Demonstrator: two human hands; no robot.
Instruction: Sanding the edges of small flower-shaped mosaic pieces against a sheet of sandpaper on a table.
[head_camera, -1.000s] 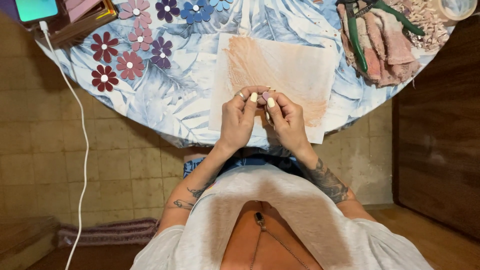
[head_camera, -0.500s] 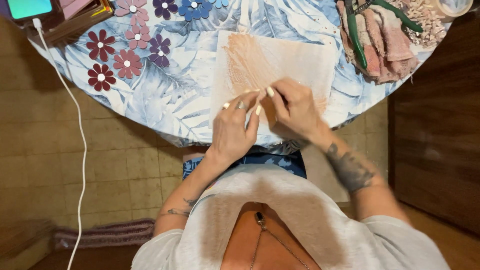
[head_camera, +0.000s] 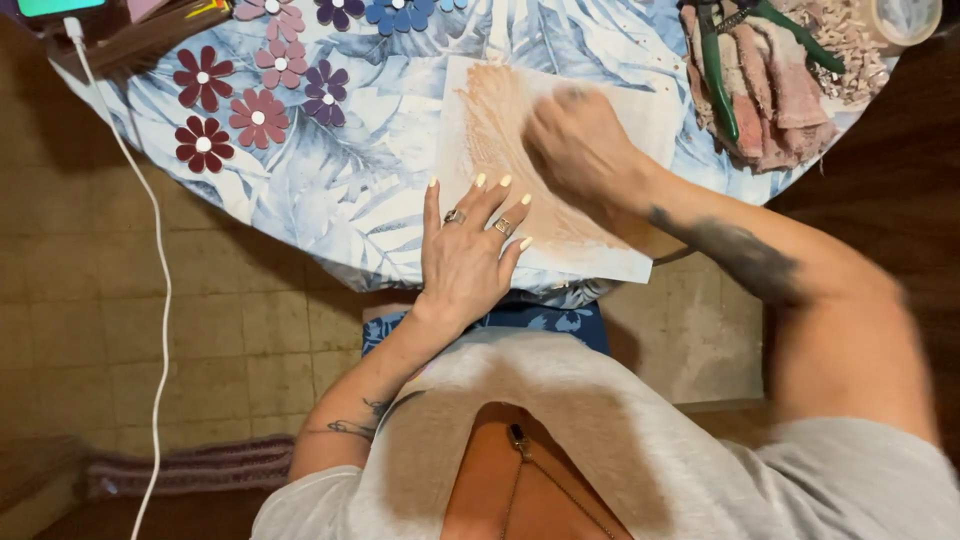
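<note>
One pale sheet (head_camera: 610, 250) smeared rusty-brown, flat on your round leaf-print tablecloth (head_camera: 330, 190), your left hand (head_camera: 465, 255) splayed open pinning its near edge, your right hand (head_camera: 580, 150) blurred, curled upon it, grip unclear, flat flower cutouts (head_camera: 258, 115) left.

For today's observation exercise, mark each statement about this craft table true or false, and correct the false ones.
1. The left hand lies flat, fingers spread, on the sheet of paper. True.
2. The right hand rests in the person's lap. False: it is over the orange-stained paper, blurred.
3. The flower cut-outs lie to the left of the paper. True.
4. The green-handled pliers lie on the floor. False: they lie on the pink cloth on the table.
5. The tablecloth is plain red. False: it has a blue and white leaf print.
</note>
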